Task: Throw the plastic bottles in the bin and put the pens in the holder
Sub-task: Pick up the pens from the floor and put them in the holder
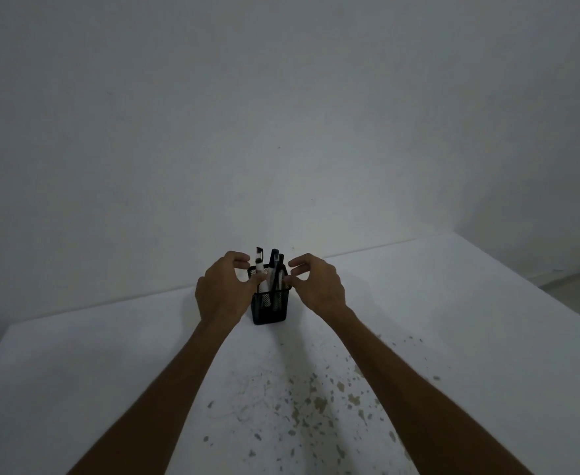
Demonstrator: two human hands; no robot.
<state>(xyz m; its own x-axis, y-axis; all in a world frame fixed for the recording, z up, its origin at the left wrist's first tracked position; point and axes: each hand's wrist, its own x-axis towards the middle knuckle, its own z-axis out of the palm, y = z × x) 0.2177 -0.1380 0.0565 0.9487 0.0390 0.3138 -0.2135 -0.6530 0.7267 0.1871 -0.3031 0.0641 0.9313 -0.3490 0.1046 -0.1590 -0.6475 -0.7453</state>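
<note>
A white table (93,365) is filling the lower half of the view, standing against a plain pale wall (281,114). Its near part is showing a scatter of brownish specks and stains (319,402), thickest toward the right of centre.

On the left, the left hand (221,291) is reaching forward on a bare forearm and hovering just beside the left wall of the holder. Its fingers are curled loosely and spread apart, not clenched; the thumb is lying near the holder's rim, and whether it is actually touching the mesh cannot be told.

In the middle, toward the far edge of the table, a small black mesh holder (270,308) is standing upright. It is holding several pens (275,269), which are standing nearly upright and sticking out above the rim. The leftmost is a white marker (260,269) with black bands and a dark cap; beside it, two or three dark pens are leaning close together. The dim light is making an exact count uncertain.

On the right, the right hand (319,286) is hovering just beside the holder's right side, its fingers bent and released, gripping nothing. The fingertips are pointing toward the pens, near the rim.

No plastic bottles or bin are appearing in view.
</note>
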